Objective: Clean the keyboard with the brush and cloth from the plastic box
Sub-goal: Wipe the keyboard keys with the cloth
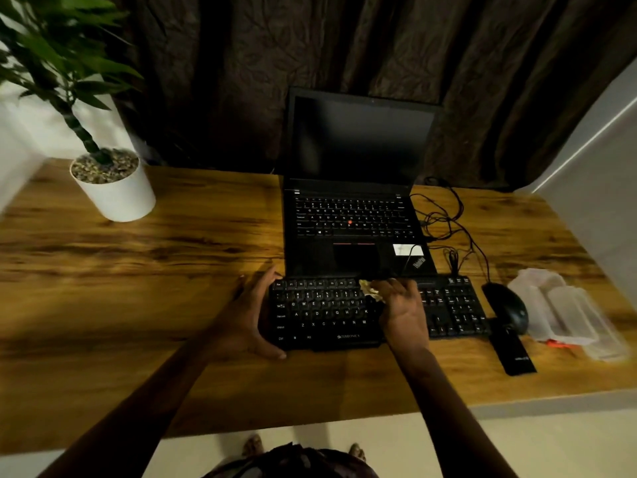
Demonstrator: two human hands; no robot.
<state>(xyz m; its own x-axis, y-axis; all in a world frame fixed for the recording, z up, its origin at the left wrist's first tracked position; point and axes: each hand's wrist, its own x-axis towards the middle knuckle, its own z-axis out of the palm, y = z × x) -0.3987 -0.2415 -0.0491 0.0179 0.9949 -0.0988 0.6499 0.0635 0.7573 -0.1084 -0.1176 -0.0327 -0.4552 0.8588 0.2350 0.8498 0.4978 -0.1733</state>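
Cloth on the middle of the keyboard, with both ends yet to be reached.

The black, wide plastic keyboard [324, 312] lies in the lower centre of the frame on the wood-grain bench [138, 270], its long axis running left to right. The right grip [401, 305] pinches a crumpled pale yellow cloth [370, 289] against the upper key rows near the middle. From there the letter keys lie to the left and the number pad to the right, so a wipe would likely run along that axis. The left grip [251, 319] clasps the keyboard's left end, bracing it. The keys look matt and dark with white legends; any dust is too faint to see. The clear plastic box [565, 312] sits at the right edge, beyond a black mouse [506, 305] and nearer the right grip.
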